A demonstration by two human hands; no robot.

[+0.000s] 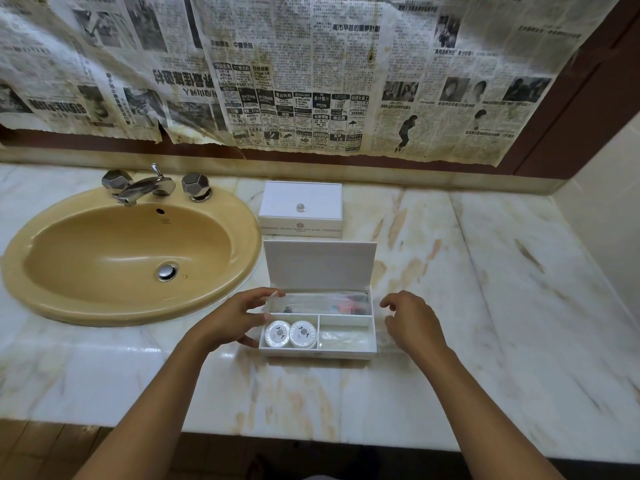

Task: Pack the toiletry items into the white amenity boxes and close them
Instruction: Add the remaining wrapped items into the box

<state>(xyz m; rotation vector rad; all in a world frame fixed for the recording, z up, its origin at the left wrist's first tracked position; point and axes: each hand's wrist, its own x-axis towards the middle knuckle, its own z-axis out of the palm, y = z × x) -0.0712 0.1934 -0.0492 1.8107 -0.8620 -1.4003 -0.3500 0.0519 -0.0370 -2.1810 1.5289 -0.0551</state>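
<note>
A white amenity box (373,327) stands on the marble counter with its lid (320,265) raised upright. Two round white soaps (290,333) lie in its front left compartment. A clear wrapped item (343,337) fills the front right one, and clear packets (322,301) with a red-blue item lie in the long back compartment. My left hand (235,317) touches the box's left side, thumb and fingers spread at its wall. My right hand (412,320) hovers just right of the box, fingers curled and apart, holding nothing. A second white box (300,207) stands behind, lid down.
A yellow sink (131,258) with chrome taps (149,185) lies left of the boxes. The marble counter (485,306) stretches right to a corner wall. Newspaper sheets (294,71) cover the wall behind. The counter's front edge (311,441) runs below my forearms.
</note>
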